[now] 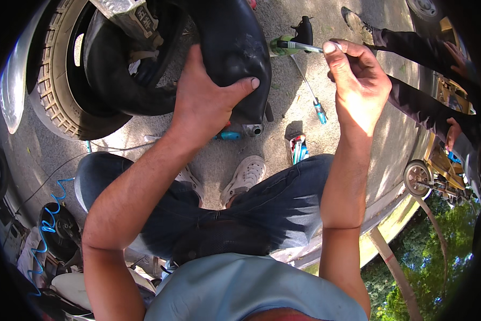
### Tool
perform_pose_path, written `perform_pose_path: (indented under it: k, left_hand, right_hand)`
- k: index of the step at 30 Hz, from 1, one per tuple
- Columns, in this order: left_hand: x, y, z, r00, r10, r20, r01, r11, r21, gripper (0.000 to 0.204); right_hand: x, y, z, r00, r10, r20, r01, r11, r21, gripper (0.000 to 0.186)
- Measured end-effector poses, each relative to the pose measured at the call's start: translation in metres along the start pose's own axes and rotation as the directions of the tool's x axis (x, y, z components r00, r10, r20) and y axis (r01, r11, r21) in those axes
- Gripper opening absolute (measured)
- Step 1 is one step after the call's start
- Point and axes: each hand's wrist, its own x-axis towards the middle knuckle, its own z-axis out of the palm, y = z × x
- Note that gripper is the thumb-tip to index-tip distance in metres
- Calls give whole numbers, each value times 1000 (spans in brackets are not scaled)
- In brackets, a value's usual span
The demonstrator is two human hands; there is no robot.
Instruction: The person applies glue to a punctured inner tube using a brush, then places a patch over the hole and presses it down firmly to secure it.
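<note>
My left hand [205,93] grips a bulging black inner tube [235,43], thumb on top; its other fingers are mostly hidden behind the rubber. The tube curves beside a tyre [58,69] with chunky, dusty tread. My right hand [358,80] is raised at the right, thumb and fingers pinching the pale shaft of a tool that looks like a screwdriver [283,46]. Its greenish end points left toward the tube, and I cannot tell whether they touch. A grey metal part [133,21] sits over the wheel at the top.
On the ground lie a blue-handled screwdriver [319,111], another blue-handled tool [228,136] and a small box of tools [298,148]. A black object [303,33] lies farther off. A coiled blue hose [49,224] hangs at the left. Another person's dark-trousered legs [422,51] extend in from the right.
</note>
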Motion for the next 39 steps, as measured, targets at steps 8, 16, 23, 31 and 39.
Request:
perform_pose_path:
  k: [8, 16, 23, 31, 39]
  left_hand:
    - [9, 3, -7, 976, -126, 180, 173, 947, -273, 62]
    - [59, -48, 24, 921, -306, 240, 375, 863, -338, 24]
    - [75, -61, 30, 964, -222, 150, 253, 939, -235, 36]
    - [79, -55, 37, 950, -262, -171, 229, 955, -191, 46]
    - [52, 1, 20, 967, -196, -166, 132, 934, -331, 27]
  right_hand:
    - [-51, 32, -29, 808, 504, 305, -345, 825, -449, 28]
    - [-173, 120, 0, 856, 427, 292, -109, 699, -707, 31]
    - [-176, 120, 5, 884, 395, 250, -101, 684, -723, 33]
    - [-193, 152, 16, 845, 321, 428, 63, 734, -676, 32]
    - [-209, 184, 24, 840, 309, 446, 95, 725, -682, 26]
